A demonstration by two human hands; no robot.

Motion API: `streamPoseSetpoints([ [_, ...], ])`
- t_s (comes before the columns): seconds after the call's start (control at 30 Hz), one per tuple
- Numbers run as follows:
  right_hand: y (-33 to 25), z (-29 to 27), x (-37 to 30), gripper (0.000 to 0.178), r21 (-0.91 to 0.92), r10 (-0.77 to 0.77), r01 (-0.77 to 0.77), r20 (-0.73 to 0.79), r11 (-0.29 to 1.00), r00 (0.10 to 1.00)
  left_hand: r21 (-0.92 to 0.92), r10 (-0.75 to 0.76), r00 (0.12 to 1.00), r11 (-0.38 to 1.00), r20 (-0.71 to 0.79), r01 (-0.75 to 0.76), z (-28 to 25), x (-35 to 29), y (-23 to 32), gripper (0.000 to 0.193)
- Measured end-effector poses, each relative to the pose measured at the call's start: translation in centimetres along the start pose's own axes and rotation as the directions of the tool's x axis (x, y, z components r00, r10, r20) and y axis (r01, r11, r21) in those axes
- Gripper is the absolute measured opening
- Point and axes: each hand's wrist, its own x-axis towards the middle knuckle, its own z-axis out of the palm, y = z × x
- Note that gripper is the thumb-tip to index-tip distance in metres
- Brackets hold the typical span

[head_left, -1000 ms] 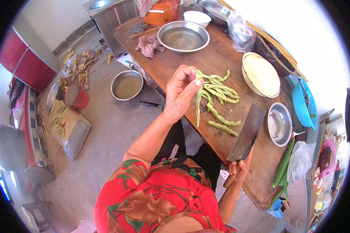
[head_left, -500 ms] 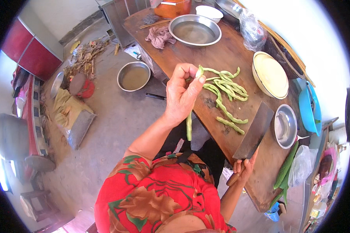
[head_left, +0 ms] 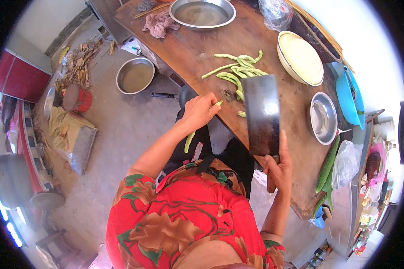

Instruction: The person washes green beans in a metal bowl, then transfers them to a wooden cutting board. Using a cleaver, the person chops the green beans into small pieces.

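Beans (head_left: 248, 70) are lying piled on the table (head_left: 184, 51), and the cleaver (head_left: 262, 116) is covering part of them now, its broad face showing way more than a second ago. Left hand (head_left: 199, 112) is sitting farther from the beans now, near the table edge, thumb and fingers pinching one bean (head_left: 189, 141). Right hand (head_left: 279, 172) is gripping the cleaver handle, one finger sticking up beside the blade.

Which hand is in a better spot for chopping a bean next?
Probably the right hand: it holds the cleaver by its handle. The left hand has no blade and is busy gripping a green bean.
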Motion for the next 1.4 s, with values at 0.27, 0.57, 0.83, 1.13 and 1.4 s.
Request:
streamPoseSetpoints([
  [0.27, -3.0, 1.3, 1.6, 0.076, -0.519, -0.173, 0.304, 0.287, 0.799, 0.942, 0.113, -0.083, 0.996, 0.99, 0.018, 0.081, 0.0, -0.2, 0.8, 0.024],
  [0.57, -3.2, 1.8, 2.3, 0.081, -0.628, -0.16, 0.394, 0.396, 0.672, 0.904, 0.099, -0.111, 0.993, 0.989, 0.038, 0.107, 0.2, 0.2, 0.8, 0.027],
  [0.83, -3.9, 3.1, 2.3, 0.084, -0.755, -0.057, 0.387, 0.423, 0.529, 0.904, 0.105, -0.078, 0.997, 0.991, -0.027, 0.081, 1.2, 0.1, 0.0, 0.027],
  [1.13, 0.7, 2.0, 1.7, 0.089, 0.017, 0.086, -0.093, 0.233, 0.996, 0.969, -0.27, -0.124, 0.992, 0.955, 0.024, 0.126, 0.9, -0.3, -3.5, 0.023],
  [1.4, 2.3, 1.9, 0.9, 0.093, 0.596, 0.072, -0.125, 0.112, 0.793, 0.991, -0.281, -0.043, 0.999, 0.959, -0.027, 0.034, 0.6, -0.9, -0.9, 0.026],
])
